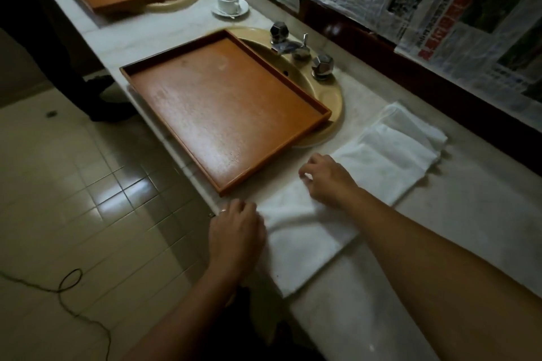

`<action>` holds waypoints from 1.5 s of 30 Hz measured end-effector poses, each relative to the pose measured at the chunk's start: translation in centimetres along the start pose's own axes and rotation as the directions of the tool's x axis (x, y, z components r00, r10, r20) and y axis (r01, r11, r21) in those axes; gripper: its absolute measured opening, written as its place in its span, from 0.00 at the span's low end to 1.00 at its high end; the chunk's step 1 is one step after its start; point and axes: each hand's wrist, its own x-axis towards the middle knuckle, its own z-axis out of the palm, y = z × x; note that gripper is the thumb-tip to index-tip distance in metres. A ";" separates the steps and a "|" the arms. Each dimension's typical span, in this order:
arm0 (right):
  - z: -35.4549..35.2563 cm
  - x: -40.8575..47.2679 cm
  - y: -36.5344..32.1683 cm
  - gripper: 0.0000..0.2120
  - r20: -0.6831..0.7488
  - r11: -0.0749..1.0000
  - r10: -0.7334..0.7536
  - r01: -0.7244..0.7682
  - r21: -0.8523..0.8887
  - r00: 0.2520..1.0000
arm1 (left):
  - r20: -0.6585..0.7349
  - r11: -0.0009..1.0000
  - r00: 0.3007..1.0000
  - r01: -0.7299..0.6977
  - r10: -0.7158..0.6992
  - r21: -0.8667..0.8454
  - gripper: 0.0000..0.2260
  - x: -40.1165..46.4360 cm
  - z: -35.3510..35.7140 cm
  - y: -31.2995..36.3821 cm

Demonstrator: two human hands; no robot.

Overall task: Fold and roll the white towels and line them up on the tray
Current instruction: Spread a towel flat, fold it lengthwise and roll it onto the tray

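A white towel (305,231) is spread flat on the pale worktop (469,228), lower centre of frame. Its left edge is pinched by the left hand (236,233) and the right hand (327,180), fingers curled. Soft, light, limp cloth; best taken at corners or edges. More folded towels (404,141) lie centre right. The brown tray (223,114) sits bare over the sink (331,97). Dim tiled room.

Two bare forearms reach forward; the left hand (236,233) lies palm-down, fingers curled, just behind the curled right hand (328,180).
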 end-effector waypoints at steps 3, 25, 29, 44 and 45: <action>-0.1 0.3 0.1 0.08 -0.015 0.996 -0.047 0.046 -0.074 0.999 | 0.123 0.988 0.992 0.011 -0.030 0.154 0.08 0.8 0.1 0.4; -1.1 2.8 0.0 0.05 0.045 0.986 0.160 -0.161 0.036 0.986 | 0.107 0.986 0.983 0.141 -0.150 0.088 0.06 1.9 -0.3 -0.9; -0.6 0.7 2.5 0.08 -0.106 0.913 0.346 -0.309 0.267 0.932 | 0.225 0.985 0.967 0.091 -0.122 0.144 0.06 2.7 -1.8 -1.2; -1.9 0.8 3.3 0.08 0.002 1.000 0.017 -0.017 -0.014 1.000 | 0.226 0.999 0.974 0.021 -0.026 0.026 0.07 5.9 1.8 3.0; -2.1 1.0 3.4 0.08 0.020 1.000 0.013 -0.013 -0.021 1.000 | 0.224 0.999 0.974 0.030 -0.033 0.017 0.07 6.0 1.8 3.0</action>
